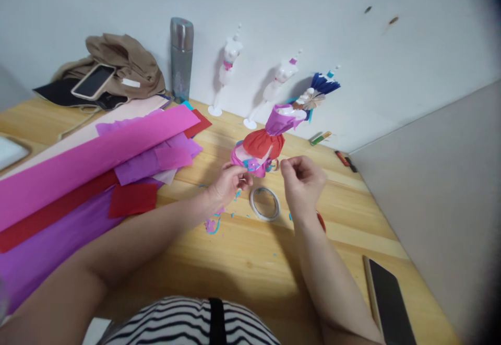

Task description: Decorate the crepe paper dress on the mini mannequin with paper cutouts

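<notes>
From my remote seat I look down on a pale, striped wooden tabletop [352,230], its left side covered by overlapping magenta, purple and red crepe-paper sheets [97,159], so there is plenty of paper unused. Past the tape, between the hands and the wall, is the piece in hand, a white dress form in a purple bodice, puffed red overskirt and pink underskirt [263,142], leaning in my view. I judge it well along: the main layers are on, and only the lower edge, with its blue and purple bits, looks unfinished to me. Behind, 2 slim white dress forms on round bases [234,52] [282,75] wear just small pink bands, while another form with a dark-blue pleated paper collar [325,83] is far more dressed. My right hand [303,178] is closed beside the hem, thumb against forefinger; whether anything is pinched there I cannot tell. My left hand [230,184] curls at the hem's other side, its grip unclear. Between them lies a white tape ring [252,204], near tiny blue and purple paper scraps [212,225].
</notes>
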A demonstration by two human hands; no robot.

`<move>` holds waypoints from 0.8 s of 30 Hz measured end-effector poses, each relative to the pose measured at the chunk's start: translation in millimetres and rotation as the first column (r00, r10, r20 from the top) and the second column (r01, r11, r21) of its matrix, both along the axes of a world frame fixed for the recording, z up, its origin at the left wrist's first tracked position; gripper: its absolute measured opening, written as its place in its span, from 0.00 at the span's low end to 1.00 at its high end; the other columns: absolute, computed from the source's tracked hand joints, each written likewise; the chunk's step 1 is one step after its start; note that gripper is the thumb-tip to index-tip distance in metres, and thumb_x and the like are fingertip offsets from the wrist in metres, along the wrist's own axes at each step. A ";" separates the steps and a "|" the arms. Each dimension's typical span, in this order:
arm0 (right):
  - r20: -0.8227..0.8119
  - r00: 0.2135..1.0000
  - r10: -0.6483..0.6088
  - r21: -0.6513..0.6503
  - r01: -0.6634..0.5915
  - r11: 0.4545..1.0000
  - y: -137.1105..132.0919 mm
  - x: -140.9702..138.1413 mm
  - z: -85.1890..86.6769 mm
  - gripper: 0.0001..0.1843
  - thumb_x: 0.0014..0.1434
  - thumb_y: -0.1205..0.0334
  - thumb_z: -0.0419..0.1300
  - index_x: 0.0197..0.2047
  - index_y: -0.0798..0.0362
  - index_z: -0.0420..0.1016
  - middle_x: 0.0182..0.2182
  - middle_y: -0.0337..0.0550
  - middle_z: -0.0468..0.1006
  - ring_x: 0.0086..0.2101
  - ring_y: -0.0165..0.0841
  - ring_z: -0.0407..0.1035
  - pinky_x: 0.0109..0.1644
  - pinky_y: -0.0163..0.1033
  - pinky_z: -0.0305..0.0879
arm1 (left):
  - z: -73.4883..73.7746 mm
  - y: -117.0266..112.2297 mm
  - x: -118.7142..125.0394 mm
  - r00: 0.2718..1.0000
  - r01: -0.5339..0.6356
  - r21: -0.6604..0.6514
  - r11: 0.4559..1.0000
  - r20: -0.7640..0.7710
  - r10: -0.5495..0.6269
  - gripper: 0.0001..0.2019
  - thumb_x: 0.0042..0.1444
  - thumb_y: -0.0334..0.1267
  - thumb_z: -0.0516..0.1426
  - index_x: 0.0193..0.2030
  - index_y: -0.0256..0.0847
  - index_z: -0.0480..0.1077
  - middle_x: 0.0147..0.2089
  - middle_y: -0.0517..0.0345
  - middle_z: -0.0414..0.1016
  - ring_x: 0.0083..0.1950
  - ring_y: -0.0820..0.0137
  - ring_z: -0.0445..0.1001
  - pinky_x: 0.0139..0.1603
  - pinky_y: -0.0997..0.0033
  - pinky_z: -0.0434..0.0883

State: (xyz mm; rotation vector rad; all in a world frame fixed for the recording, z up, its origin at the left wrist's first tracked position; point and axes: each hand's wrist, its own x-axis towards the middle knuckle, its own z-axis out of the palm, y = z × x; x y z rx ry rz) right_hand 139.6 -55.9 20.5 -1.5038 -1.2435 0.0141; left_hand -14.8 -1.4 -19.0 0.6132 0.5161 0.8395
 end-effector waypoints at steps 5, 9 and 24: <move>-0.153 0.987 0.045 -0.008 -0.047 0.999 12.8 26.2 -5.7 0.17 0.60 0.51 0.66 0.24 0.47 0.68 0.18 0.33 0.62 0.20 0.30 0.54 0.23 0.40 0.51 | -0.2 -1.9 -2.2 1.000 0.007 0.011 1.000 -0.010 -0.007 0.04 0.44 0.35 0.62 0.25 0.39 0.71 0.23 0.57 0.72 0.26 0.73 0.70 0.28 0.72 0.60; -0.180 0.980 0.083 -0.015 -0.087 0.996 14.1 26.2 -7.7 0.18 0.61 0.48 0.65 0.24 0.47 0.69 0.17 0.34 0.62 0.20 0.30 0.54 0.24 0.41 0.52 | -1.8 -3.2 -2.8 1.000 0.003 0.046 0.999 0.006 -0.003 0.07 0.42 0.35 0.65 0.26 0.39 0.71 0.25 0.59 0.72 0.27 0.73 0.71 0.28 0.73 0.60; -0.159 0.980 0.118 -0.092 -0.134 0.987 16.3 20.3 -12.0 0.17 0.56 0.49 0.67 0.25 0.49 0.71 0.20 0.35 0.67 0.23 0.31 0.59 0.27 0.39 0.55 | -1.3 2.1 -10.2 0.995 -0.086 0.022 0.996 0.044 0.085 0.18 0.49 0.44 0.74 0.35 0.39 0.72 0.28 0.63 0.72 0.27 0.76 0.71 0.27 0.75 0.60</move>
